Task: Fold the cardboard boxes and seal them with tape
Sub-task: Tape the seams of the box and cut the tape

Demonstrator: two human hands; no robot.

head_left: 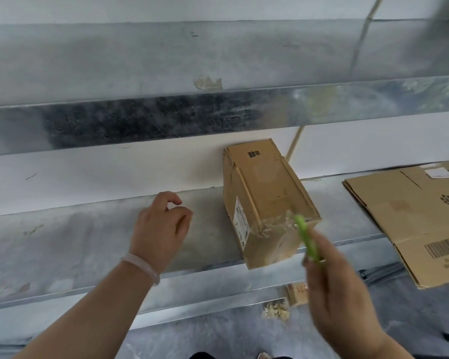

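Cardboard box (pixel 267 203) taped, on metal shelf (pixel 62 242), L hand (pixel 161 226) loose, empty, R hand (pixel 335 288) pinching green tool (pixel 306 237)

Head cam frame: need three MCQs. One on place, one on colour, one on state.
1. Where does the flat cardboard lie relative to the folded box?
A. To its left
B. To its right
C. On top of it

2. What colour is the tool in the right hand?
A. Green
B. Red
C. Black

3. What is the left hand doing?
A. Gripping the box
B. Holding a tape roll
C. Holding nothing

Answers:
1. B: the flat sheet lies on the shelf at the right edge of the view, apart from the box.
2. A: a blurred light-green bar sticks up from the curled fingers.
3. C: its fingers are loosely curled above bare shelf, left of the box and not touching it.
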